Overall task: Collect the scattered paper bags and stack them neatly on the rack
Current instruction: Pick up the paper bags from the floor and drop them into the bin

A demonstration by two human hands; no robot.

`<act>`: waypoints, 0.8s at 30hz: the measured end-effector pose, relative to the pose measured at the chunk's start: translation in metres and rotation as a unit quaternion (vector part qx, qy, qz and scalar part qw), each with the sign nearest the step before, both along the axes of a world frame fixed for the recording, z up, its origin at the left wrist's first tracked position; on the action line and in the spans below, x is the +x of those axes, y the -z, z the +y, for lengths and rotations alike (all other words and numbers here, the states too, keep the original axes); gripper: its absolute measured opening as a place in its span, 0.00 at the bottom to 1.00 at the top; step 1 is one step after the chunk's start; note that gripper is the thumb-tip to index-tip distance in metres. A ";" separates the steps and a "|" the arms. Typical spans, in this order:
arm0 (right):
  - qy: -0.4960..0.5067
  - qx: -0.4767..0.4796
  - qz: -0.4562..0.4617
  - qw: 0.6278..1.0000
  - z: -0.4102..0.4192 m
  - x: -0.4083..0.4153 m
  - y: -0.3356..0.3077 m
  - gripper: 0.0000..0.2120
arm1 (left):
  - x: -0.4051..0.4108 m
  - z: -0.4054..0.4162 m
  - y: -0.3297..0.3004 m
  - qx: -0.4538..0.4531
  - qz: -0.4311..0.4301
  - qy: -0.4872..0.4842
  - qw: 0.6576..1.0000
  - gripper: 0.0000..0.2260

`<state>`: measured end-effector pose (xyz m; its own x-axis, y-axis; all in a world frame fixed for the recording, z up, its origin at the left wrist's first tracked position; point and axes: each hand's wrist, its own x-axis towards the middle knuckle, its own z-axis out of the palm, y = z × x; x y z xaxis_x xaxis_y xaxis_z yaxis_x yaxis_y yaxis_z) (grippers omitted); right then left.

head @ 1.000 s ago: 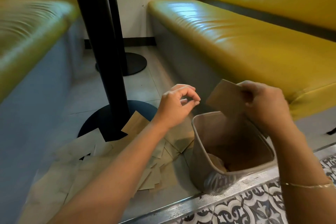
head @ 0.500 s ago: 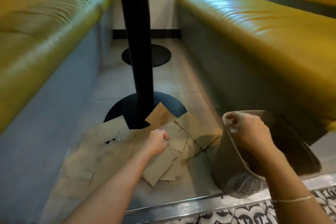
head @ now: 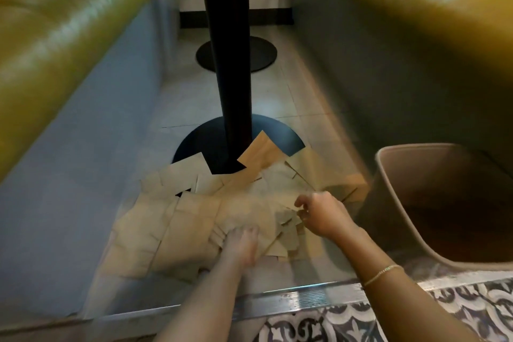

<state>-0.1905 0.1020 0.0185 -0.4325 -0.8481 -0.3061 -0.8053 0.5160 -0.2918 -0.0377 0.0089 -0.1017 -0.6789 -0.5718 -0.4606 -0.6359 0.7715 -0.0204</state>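
1. At the bottom of the frame, a patterned tile floor (head: pixel 458 311) was seen, with a metal threshold strip (head: pixel 305 298) lying across it just above.
2. Two bare forearms were extended upward from the lower edge; a thin bracelet (head: pixel 383 273) was worn on the right wrist.
3. The left hand (head: pixel 241 244) was laid on the near part of the paper bags (head: pixel 194 219) in the lower centre. It was blurred, so it could not be told if its fingers were spread, pressed together or pinching a bag.
4. The right hand (head: pixel 322 215) was held a little higher and to the right, over the right part of the pile. Its fingers were curled, and the fingertips seemed to be pinching the edge of a bag, though this was softened by blur.
5. The brown bags were scattered flat and overlapping on the pale floor in the centre of the frame, and some were lying on the round black base (head: pixel 280 136) of a table leg (head: pixel 227 64).
6. At the right edge, beside the pile, a beige bin (head: pixel 394 203) was placed with its opening toward the camera.
7. A second round base (head: pixel 261 55) was seen farther back, in the upper centre.
8. Yellow-green benches (head: pixel 55 36) were found along the left and right sides.
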 end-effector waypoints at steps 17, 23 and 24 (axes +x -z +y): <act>-0.080 0.095 -0.005 0.992 0.003 0.039 0.037 0.21 | 0.008 0.004 0.000 0.018 0.033 -0.026 0.999 0.28; -0.103 0.085 0.021 0.991 0.007 0.040 0.044 0.18 | 0.005 0.017 0.005 -0.012 0.011 0.020 1.000 0.17; -0.104 0.084 0.024 0.991 0.007 0.041 0.044 0.18 | 0.004 0.017 0.001 0.003 0.026 0.031 0.999 0.14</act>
<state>-0.1497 0.1087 -0.0255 -0.2702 -0.8597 -0.4336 -0.9106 0.3745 -0.1750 -0.0334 0.0254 -0.1023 -0.7368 -0.5244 -0.4267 -0.5864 0.8098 0.0172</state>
